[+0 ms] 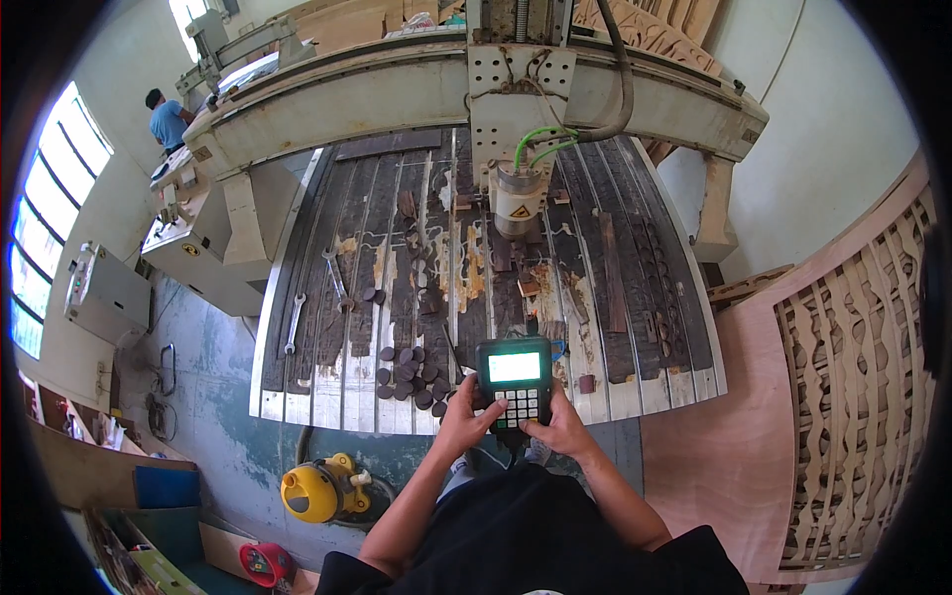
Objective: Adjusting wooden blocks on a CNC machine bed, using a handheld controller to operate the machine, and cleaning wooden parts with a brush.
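- The step in hand looks like keying on a handheld controller (pixel 514 385); the left hand (pixel 462 420) and the right hand (pixel 567 428) carry it between them, above the near edge of the machine bed (pixel 297 405), right of that edge's middle.
- The fingers of both hands are clamped on the controller, one set at each side — those behind it are mostly hidden. The left thumb lies over the left of the keypad (pixel 516 405), the right thumb at its lower right corner; whether either presses a key, I cannot tell.
- The screen (pixel 514 367) is lit, but its content is too washed out to read.
- Farther in from the near edge, the spindle (pixel 518 203) hangs over the bed; a small wood block (pixel 529 286) lies on the nearer side of it.
- Dark discs (pixel 407 375) lie heaped by the near edge, left of the controller. Two wrenches (pixel 296 323) lie toward the left edge.
- The next move probably calls for one deliberate thumb press while the other hand steadies the controller — with an eye on the spindle, since a wrong key could drive it somewhere unwanted.
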The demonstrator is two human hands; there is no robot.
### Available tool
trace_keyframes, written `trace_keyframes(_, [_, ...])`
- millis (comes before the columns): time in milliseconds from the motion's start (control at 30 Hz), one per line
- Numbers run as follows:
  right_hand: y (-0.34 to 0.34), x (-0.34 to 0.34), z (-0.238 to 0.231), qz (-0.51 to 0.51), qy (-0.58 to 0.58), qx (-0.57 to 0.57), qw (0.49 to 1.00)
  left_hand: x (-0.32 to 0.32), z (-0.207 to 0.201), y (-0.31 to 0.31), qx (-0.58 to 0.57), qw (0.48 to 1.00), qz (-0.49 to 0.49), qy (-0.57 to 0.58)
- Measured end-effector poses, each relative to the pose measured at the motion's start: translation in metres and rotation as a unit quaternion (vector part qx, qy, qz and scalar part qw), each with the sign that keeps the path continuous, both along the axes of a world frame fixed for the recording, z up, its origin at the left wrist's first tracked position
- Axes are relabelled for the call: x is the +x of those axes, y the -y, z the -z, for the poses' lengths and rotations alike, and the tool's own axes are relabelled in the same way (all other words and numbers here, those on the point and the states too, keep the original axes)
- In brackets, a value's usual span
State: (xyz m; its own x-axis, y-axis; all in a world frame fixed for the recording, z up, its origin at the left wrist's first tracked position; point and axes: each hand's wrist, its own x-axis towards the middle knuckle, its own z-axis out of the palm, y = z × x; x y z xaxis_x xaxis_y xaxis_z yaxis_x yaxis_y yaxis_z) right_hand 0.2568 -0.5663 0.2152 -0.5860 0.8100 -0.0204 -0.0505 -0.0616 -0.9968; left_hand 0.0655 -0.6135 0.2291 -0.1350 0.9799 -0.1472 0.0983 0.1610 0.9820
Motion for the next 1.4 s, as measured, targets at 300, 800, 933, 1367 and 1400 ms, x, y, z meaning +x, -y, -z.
trace_keyframes(300, [-0.001,-0.001,0.0,0.006,0.021,0.024,0.999,0.0,-0.012,0.0,0.005,1.0,-0.002,-0.013])
trace_keyframes(800, [0.001,-0.006,-0.002,0.001,0.015,0.006,1.0,-0.004,-0.007,0.002,0.008,1.0,-0.004,0.009])
trace_keyframes(933, [0.001,-0.006,0.003,0.004,0.027,0.023,0.999,-0.004,-0.006,0.003,0.005,1.0,-0.008,0.013])
trace_keyframes(1367, [0.002,-0.085,0.001,-0.019,0.108,0.127,0.986,-0.05,0.009,0.027,0.008,0.983,-0.134,0.126])
trace_keyframes(1400, [0.005,-0.091,0.001,-0.022,0.096,0.154,0.983,-0.056,0.007,0.032,-0.001,0.981,-0.135,0.138])
